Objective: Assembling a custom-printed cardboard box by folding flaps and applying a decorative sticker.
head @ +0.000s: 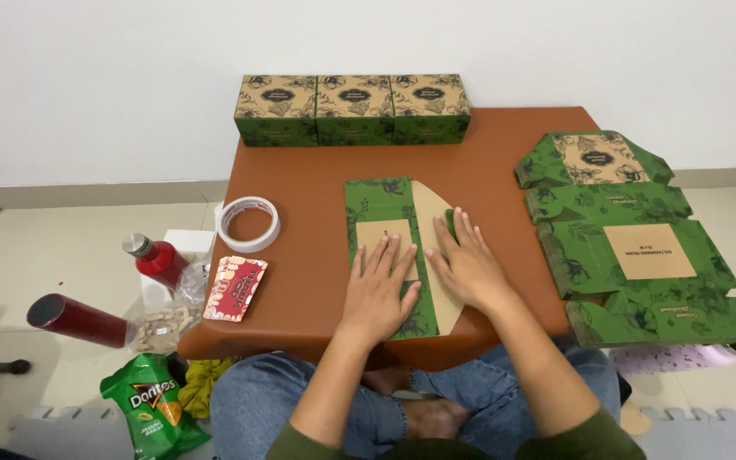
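Hands [423, 281] flat on box blank [382, 226], long axis pointing away.

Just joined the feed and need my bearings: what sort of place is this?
Probably a home room used for hand packing, not a workshop: a low brown table on a tiled floor, folded green boxes lined against the wall, flat carton blanks stacked nearby, a snack bag.

White wall [129, 77], beige tile floor [61, 247].
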